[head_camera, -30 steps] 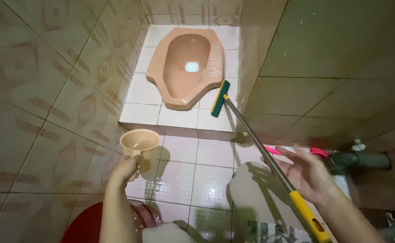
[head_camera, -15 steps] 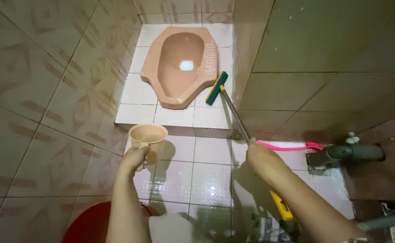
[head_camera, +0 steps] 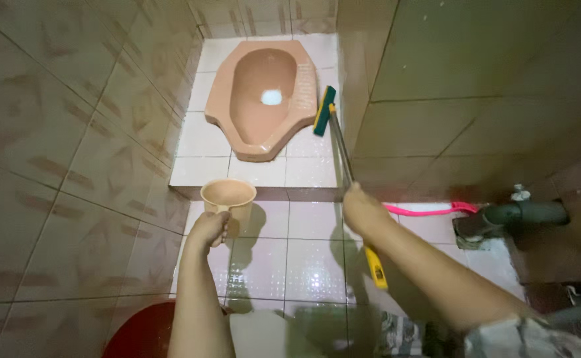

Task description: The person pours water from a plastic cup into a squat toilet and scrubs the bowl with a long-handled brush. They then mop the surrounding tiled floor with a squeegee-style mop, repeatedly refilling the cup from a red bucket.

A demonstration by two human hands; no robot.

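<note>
Long-handled scrubbing brush (head_camera: 343,156) with green-and-yellow head and thin metal shaft, probably light and stiff, best taken mid-shaft; head resting at twelve o'clock beside salmon-pink ceramic squat pan (head_camera: 264,99). Right hand (head_camera: 363,209) closed round shaft, forearm outstretched. Left hand (head_camera: 208,229) gripping tan plastic dipper (head_camera: 229,197) by its handle at nine o'clock.

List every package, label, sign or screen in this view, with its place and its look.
None in view: only bare tiled walls and floor, a squat toilet pan, a beige scoop in the left hand and a long-handled brush in the right hand.
</note>
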